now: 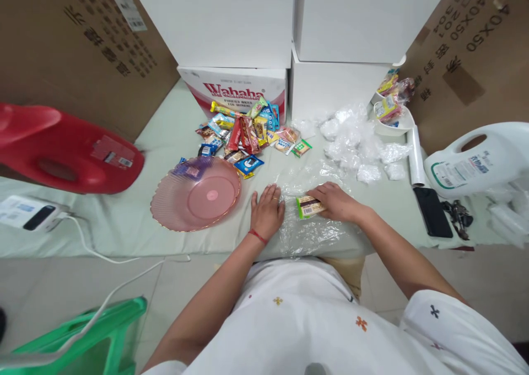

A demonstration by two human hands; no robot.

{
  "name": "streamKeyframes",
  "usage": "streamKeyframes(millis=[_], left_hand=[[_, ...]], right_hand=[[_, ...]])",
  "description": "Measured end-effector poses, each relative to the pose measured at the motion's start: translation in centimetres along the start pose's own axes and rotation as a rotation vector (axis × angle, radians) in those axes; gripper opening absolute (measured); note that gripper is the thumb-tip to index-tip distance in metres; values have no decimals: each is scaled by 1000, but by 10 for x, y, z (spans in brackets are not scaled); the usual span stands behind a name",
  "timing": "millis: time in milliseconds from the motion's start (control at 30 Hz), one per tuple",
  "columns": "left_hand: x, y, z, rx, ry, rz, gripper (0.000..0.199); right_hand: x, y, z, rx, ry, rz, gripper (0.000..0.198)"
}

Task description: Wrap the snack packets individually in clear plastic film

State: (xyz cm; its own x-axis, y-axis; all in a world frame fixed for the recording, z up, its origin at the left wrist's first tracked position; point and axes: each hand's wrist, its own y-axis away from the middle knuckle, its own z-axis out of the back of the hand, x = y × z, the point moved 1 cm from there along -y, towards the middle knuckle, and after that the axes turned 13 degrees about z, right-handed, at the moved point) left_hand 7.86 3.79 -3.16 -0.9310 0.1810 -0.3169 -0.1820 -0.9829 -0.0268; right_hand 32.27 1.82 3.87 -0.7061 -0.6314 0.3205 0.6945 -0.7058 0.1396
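Note:
In front of me a sheet of clear plastic wrap (pixel 306 241) lies spread on the cloth-covered table. My left hand (pixel 266 212) rests flat on its left edge, fingers stretched out and nothing in them. On the middle of the sheet is a snack bar (pixel 309 206) in a green, cream and brown wrapper. My right hand (pixel 333 199) is closed around the bar's right end, which its fingers hide. Left of my left hand stands a pink ribbed plate (pixel 173 198) with a gold rim. Behind the plate is a heap of wrapped snacks (pixel 248 135).
Several plastic-wrapped bundles (pixel 349 138) lie at back right, near a white bowl (pixel 407 122) of snacks. A wrap roll (pixel 414 157), a phone (pixel 432 212), keys (pixel 458 218) and a white jug (pixel 483 154) stand rightward. A red jug (pixel 82 154) is left; boxes (pixel 237 91) line the back.

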Motion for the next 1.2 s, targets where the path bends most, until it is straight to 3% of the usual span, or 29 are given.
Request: streamKeyframes(millis=[267, 567, 700, 800, 933, 1200], left_hand=[[-1, 0, -4, -3, -32, 43, 55], [0, 0, -7, 18, -72, 99, 57], [0, -1, -5, 40, -84, 80, 57], [1, -1, -2, 63, -97, 64, 56], [4, 0, 0, 73, -118, 91, 58], [6, -1, -1, 66, -109, 107, 59]], right_hand=[[0, 4, 21, -109, -67, 54, 60], [-33, 30, 30, -61, 107, -262, 62], [-15, 14, 33, -136, 6, -85, 65], [-1, -11, 23, -63, -2, 51, 64], [-5, -26, 4, 59, 41, 25, 63], [-19, -25, 0, 46, 36, 59, 66]])
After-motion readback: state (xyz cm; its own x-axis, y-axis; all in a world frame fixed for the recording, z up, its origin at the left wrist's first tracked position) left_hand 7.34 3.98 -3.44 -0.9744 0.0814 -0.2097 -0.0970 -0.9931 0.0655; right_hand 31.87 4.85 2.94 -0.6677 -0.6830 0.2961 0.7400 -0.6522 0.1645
